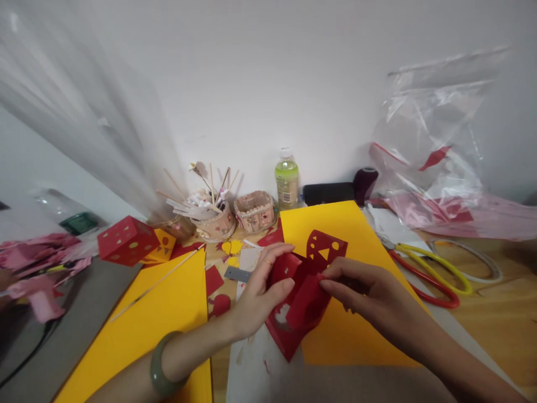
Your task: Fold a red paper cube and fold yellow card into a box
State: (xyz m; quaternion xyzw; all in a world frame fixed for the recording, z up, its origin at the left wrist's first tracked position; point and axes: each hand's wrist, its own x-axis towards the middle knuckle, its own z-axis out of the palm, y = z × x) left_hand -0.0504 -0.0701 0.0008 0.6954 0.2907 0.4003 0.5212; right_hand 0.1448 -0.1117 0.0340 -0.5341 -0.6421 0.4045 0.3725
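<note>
Between my hands is a red paper box point(300, 313), with a flap folded up and cut-out shapes in its sides. My left hand point(266, 285) is curled round its left side, thumb and fingers on the paper. At the right, my right hand point(356, 285) pinches the edge of a red flap between thumb and fingertips. A red panel with triangular and round holes point(325, 248) stands up just beyond the right fingers; whether it joins the box is hard to tell. Yellow card point(356, 341) lies beneath the right hand.
Yellow sheets point(168, 313) lie at left, near a finished red box point(127, 240). Red- and yellow-handled scissors point(432, 274) rest at right. Behind stand a cup of sticks point(213, 221), a small basket point(254, 211) and a bottle point(287, 182). A pink glue gun point(39, 294) is far left.
</note>
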